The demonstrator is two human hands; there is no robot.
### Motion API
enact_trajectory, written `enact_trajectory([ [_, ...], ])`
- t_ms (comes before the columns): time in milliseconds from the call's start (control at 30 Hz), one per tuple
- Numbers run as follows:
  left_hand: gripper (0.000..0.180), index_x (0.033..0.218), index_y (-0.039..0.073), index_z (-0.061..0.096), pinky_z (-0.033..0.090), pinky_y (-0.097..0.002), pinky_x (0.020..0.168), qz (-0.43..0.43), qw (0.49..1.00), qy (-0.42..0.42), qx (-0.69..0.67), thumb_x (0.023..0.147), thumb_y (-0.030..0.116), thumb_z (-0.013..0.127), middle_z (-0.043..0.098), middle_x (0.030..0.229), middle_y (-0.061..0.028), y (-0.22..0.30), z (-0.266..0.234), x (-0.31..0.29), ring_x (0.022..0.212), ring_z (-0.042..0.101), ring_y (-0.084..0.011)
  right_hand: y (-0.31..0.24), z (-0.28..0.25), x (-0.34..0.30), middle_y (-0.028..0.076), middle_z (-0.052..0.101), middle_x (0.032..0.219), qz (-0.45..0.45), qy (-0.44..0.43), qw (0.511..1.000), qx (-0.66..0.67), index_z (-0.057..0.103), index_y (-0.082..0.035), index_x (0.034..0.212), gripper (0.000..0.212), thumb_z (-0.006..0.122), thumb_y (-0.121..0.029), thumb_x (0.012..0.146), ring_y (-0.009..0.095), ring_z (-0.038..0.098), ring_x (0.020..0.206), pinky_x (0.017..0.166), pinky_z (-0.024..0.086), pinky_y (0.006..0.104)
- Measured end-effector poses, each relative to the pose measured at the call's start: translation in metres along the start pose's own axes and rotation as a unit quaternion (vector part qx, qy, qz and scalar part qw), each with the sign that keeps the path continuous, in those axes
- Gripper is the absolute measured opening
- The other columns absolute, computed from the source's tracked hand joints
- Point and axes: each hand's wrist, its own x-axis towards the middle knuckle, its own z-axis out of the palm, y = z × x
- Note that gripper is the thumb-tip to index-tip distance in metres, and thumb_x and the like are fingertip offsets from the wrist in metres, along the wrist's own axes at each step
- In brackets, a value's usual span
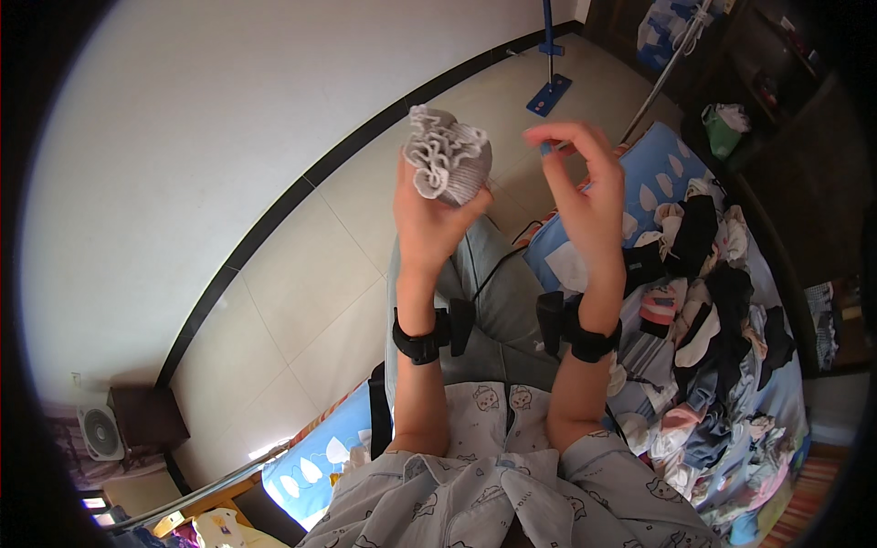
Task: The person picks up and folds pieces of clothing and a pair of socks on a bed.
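Note:
My left hand is wrapped round a bundle of light grey ribbed socks, held up in front of me. Their wavy cuff edges are gathered in folds at the top. Level with it, a little to the right, my right hand is raised with nothing visible in it. Its fingers curve over toward the thumb, with a gap between, and something blue-grey shows at the thumb tip. A black strap with a dark block sits on each wrist.
A large heap of socks and small clothes covers the bed on my right. A blue flat mop stands on the tiled floor ahead, near a green bin. A fan is at far left, beyond the bed edge.

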Motion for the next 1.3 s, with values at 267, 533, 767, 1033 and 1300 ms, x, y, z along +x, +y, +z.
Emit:
enact_trajectory([
  [267,0.062,0.111,0.008,0.053,0.048,-0.0375,0.078,0.066,0.995,-0.061,0.042,0.053,0.007,0.074,0.054,0.111,-0.0084,0.010,0.010,0.000,0.098,0.055,-0.0316,-0.010,0.022,-0.003,0.007,0.059,0.093,-0.025,-0.009,0.999,-0.040,0.059,-0.007,0.096,0.020,0.061,-0.004,0.076,0.026,0.054,0.090,0.080,0.043,0.0360],
  [533,0.065,0.114,0.007,0.050,0.049,-0.0374,0.077,0.083,0.991,-0.087,0.067,0.053,0.006,0.074,0.055,0.111,-0.0081,0.019,0.012,0.000,0.100,0.055,-0.0316,-0.007,0.016,-0.004,0.009,0.060,0.093,-0.001,-0.017,1.000,-0.007,0.057,-0.005,0.100,0.024,0.064,-0.009,0.077,0.025,0.056,0.089,0.079,0.045,0.0355],
  [767,0.070,0.119,0.008,0.047,0.049,-0.0364,0.076,0.053,0.995,-0.086,0.024,0.054,0.006,0.073,0.055,0.109,-0.0082,0.018,0.018,-0.001,0.098,0.057,-0.0309,0.009,0.019,-0.007,0.008,0.062,0.080,0.076,0.019,0.997,0.008,0.060,-0.002,0.094,0.014,0.061,-0.004,0.080,0.018,0.059,0.070,0.067,0.047,0.0295],
  [1033,0.069,0.121,0.007,0.046,0.048,-0.0304,0.080,-0.031,0.981,-0.119,-0.148,0.057,0.005,0.074,0.057,0.110,-0.0078,0.011,0.025,-0.007,0.097,0.060,-0.0199,0.010,0.017,-0.008,0.007,0.063,0.082,0.101,0.057,0.987,0.112,0.059,-0.001,0.093,0.011,0.057,-0.003,0.082,0.012,0.059,0.069,0.063,0.046,0.0241],
  [1300,0.071,0.123,0.003,0.042,0.044,-0.0292,0.089,-0.078,0.945,-0.115,-0.295,0.059,0.002,0.072,0.055,0.109,-0.0055,0.015,0.016,-0.001,0.101,0.055,-0.0166,0.008,0.013,-0.009,0.004,0.061,0.083,0.188,0.090,0.945,0.252,0.055,-0.002,0.102,0.016,0.052,-0.004,0.086,0.009,0.057,0.067,0.060,0.046,0.0224],
])
